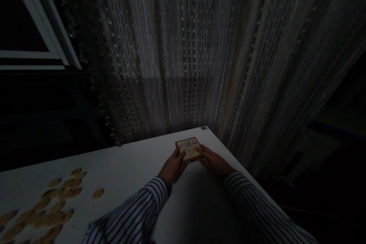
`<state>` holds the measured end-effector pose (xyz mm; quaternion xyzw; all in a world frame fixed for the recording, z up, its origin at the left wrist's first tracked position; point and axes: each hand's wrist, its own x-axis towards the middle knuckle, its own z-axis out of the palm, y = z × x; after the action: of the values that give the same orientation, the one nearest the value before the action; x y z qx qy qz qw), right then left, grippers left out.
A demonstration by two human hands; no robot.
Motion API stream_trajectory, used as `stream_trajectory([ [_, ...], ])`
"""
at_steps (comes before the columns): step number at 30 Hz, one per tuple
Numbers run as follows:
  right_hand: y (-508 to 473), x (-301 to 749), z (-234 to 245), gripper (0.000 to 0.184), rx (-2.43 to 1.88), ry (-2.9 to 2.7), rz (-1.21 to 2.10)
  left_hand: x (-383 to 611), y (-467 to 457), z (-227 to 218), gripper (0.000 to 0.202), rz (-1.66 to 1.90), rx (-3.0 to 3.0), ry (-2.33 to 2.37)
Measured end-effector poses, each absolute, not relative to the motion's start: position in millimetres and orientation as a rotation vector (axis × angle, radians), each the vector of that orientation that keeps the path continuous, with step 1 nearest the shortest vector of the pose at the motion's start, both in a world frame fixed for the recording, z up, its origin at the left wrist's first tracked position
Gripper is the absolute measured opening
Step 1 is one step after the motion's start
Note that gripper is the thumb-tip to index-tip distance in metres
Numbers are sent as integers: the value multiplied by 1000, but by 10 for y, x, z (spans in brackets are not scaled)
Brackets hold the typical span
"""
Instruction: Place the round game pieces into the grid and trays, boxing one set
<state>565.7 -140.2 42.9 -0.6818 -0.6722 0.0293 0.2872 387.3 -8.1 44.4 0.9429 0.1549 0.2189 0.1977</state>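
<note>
A small square box [190, 145] with a printed lid, showing a dark drawing and lettering, is held above the far right part of the white table [137, 160]. My left hand [173, 167] grips its left edge, thumb on top. On the right edge, my right hand [215, 161] is closed around the box, fingers partly beneath it. Dim light hides the lettering's wording and the fingers under the box. Both forearms wear striped sleeves.
Many round wooden discs [57, 207], some with reddish marks, lie at the table's left; one disc [98, 193] sits apart. A small dark square marker [203, 128] is at the far corner. String curtains [183, 53] hang just behind the table.
</note>
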Motion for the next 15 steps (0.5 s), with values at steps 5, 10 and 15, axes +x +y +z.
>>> stream_trajectory([
  [5, -1370, 5643, 412, 47, -1793, -1771, 53, 3870, -72, 495, 43, 567, 2646, 410],
  [10, -1354, 5638, 399, 44, -1808, -1765, 14, 3885, -45, 468, 42, 567, 2644, 412],
  [15, -1354, 5654, 374, 43, -1842, -1744, 1, 3896, -33, 426, 42, 549, 2652, 442],
])
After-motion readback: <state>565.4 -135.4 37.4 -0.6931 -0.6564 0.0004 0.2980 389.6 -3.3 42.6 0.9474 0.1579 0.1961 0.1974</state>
